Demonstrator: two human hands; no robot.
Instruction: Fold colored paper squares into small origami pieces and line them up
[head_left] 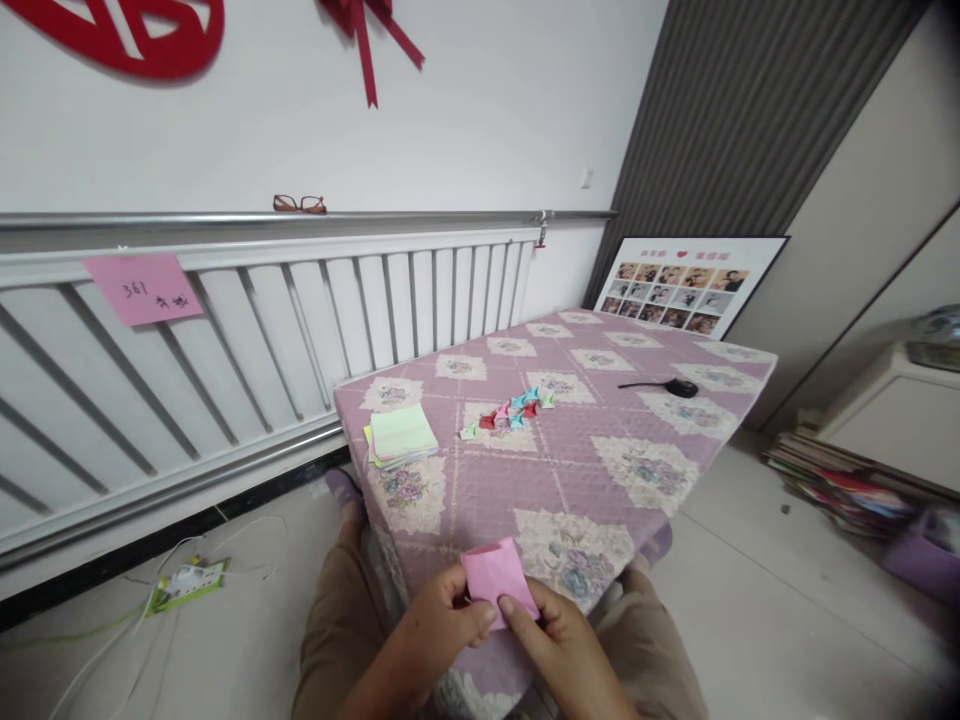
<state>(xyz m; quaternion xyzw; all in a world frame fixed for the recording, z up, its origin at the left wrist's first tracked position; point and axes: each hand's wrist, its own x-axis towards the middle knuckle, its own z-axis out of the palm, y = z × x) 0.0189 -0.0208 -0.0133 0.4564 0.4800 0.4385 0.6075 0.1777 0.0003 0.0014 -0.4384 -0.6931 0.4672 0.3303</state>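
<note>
A folded pink sheet of paper [496,578] is held between my two hands over the near edge of the table. My left hand [450,612] grips its left side, with the thumb along the lower edge. My right hand [551,630] pinches the lower right part, thumb on top and fingers behind. A stack of coloured paper [403,436], pale green on top, lies ahead to the left. Several small folded paper pieces [516,411] in red, pink, blue and green sit in a group farther up the table.
The table wears a purple flowered cloth [592,400]. A black object with a thin handle [679,387] lies on its right side. Behind stands a photo board [686,285]. A white radiator [420,300] runs along the left wall; a power strip [187,585] lies on the floor.
</note>
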